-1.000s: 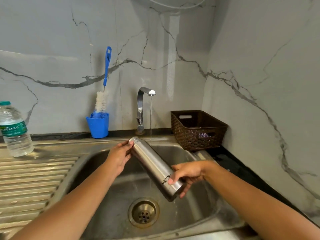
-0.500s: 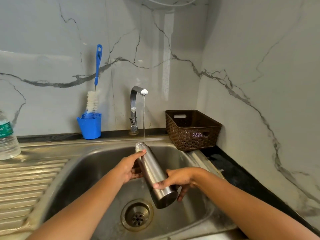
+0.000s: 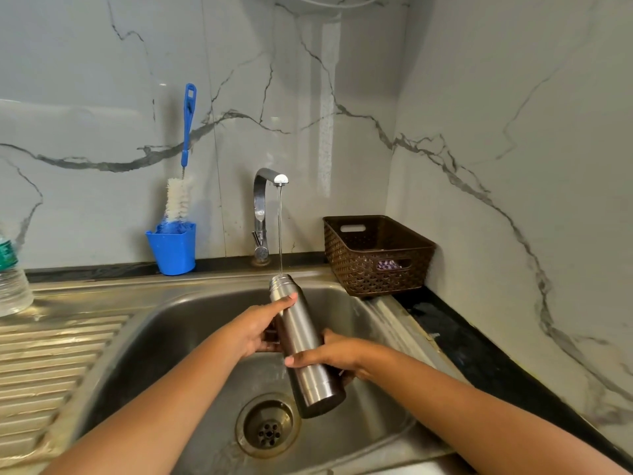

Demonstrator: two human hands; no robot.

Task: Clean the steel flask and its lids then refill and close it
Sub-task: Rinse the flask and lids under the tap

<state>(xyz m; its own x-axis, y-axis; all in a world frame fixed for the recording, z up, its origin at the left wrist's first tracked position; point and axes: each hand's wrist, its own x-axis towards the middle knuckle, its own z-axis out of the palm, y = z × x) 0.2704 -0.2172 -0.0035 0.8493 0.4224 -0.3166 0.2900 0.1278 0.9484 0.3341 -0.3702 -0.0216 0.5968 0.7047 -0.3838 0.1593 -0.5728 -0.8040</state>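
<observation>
The steel flask (image 3: 301, 341) is held nearly upright over the sink (image 3: 164, 323), its open threaded mouth right under the thin stream from the tap (image 3: 265, 200). My left hand (image 3: 260, 329) grips the flask's upper body from the left. My right hand (image 3: 335, 358) wraps its lower half from the right. No lid is on the flask, and I see no lids in view.
A blue cup (image 3: 173, 248) with a bottle brush (image 3: 181, 186) stands behind the sink at the left. A brown woven basket (image 3: 375, 255) sits at the back right. A clear plastic water bottle (image 3: 10, 282) stands at the far left by the ribbed drainboard (image 3: 51, 354). The drain (image 3: 269, 428) is below the flask.
The flask has swung from a steep tilt to nearly upright, and its mouth has come under the running water. Both hands kept their hold.
</observation>
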